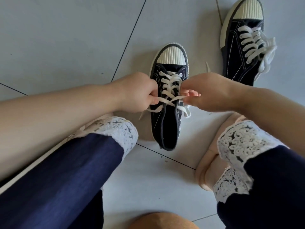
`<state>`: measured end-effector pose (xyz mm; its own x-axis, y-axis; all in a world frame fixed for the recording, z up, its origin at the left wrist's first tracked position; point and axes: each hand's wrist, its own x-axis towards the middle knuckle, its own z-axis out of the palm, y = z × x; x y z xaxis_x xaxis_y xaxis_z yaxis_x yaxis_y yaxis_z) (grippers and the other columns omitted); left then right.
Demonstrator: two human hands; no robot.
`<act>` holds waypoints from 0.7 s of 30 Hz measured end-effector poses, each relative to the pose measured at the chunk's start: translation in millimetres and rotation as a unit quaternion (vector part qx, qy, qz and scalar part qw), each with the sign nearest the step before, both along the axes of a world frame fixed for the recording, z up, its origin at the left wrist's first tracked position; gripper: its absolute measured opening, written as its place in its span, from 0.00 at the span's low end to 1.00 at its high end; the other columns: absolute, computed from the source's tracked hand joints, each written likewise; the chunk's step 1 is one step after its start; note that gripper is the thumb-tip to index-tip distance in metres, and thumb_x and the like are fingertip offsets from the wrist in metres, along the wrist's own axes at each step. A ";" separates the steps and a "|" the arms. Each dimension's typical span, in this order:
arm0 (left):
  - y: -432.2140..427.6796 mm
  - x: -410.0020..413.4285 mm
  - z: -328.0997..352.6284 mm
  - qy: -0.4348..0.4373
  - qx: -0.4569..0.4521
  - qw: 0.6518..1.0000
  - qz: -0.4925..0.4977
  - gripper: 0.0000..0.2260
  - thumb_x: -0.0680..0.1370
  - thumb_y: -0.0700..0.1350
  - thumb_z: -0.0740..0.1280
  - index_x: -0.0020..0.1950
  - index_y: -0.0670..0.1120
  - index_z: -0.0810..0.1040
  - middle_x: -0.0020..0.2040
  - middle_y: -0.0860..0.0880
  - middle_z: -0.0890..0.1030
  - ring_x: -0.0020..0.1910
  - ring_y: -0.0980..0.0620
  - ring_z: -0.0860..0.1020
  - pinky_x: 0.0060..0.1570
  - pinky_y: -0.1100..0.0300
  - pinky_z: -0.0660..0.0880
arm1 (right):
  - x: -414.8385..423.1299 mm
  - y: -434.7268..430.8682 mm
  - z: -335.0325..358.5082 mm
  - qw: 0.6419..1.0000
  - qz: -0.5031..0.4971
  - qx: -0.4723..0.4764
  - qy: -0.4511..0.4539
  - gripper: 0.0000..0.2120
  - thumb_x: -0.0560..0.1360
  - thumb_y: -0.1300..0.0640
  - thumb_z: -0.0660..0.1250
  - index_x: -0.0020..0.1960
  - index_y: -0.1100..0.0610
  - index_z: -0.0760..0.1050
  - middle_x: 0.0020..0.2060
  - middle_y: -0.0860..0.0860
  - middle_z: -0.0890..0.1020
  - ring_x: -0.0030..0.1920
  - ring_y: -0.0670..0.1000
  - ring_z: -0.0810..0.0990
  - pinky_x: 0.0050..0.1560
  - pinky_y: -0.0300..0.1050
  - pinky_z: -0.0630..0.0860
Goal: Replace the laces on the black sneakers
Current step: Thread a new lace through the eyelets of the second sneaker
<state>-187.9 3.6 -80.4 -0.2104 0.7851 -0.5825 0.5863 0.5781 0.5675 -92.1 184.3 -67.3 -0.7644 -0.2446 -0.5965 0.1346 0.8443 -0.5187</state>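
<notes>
A black canvas sneaker point(166, 126) with a ribbed white toe cap stands on the floor between my knees, toe pointing away. A white lace point(170, 83) criss-crosses its upper eyelets. My left hand point(137, 93) pinches one lace end at the shoe's left side. My right hand point(208, 95) pinches the other end at the right side. The two ends cross over the tongue, and their loose tails hang beside the shoe. The second black sneaker point(237, 63) lies at the upper right, fully laced in white with its lace ends bunched at its right side.
Grey floor tiles point(66, 38) with dark grout lines stretch to the left and far side. My legs in dark blue trousers with white lace cuffs point(122, 131) flank the near shoe. A rounded tan object point(163, 220) shows at the bottom edge.
</notes>
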 end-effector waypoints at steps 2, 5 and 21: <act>-6.3 2.2 1.3 -0.043 0.045 0.996 0.067 0.06 0.74 0.44 0.68 0.38 0.51 0.74 0.35 0.59 0.72 0.36 0.60 0.71 0.36 0.70 0.63 | 7.5 1.9 -2.8 0.990 -0.115 -0.084 -0.004 0.05 0.72 0.55 0.67 0.39 0.47 0.73 0.34 0.42 0.78 0.39 0.41 0.76 0.37 0.28 0.68; -14.3 9.2 1.4 -0.145 0.089 0.968 0.185 0.08 0.70 0.36 0.71 0.40 0.50 0.77 0.38 0.58 0.76 0.37 0.66 0.74 0.41 0.77 0.68 | 26.0 -1.3 -10.0 0.908 -0.309 -0.276 -0.064 0.10 0.70 0.64 0.70 0.40 0.48 0.76 0.36 0.42 0.81 0.39 0.40 0.79 0.44 0.31 0.74; -2.3 3.0 1.0 -0.023 0.113 0.987 0.112 0.02 0.72 0.40 0.70 0.41 0.41 0.82 0.32 0.63 0.71 0.34 0.65 0.70 0.38 0.78 0.63 | 29.1 -3.2 -24.8 0.727 -0.480 -0.483 -0.087 0.04 0.71 0.62 0.63 0.38 0.57 0.75 0.32 0.49 0.80 0.32 0.47 0.77 0.38 0.38 0.74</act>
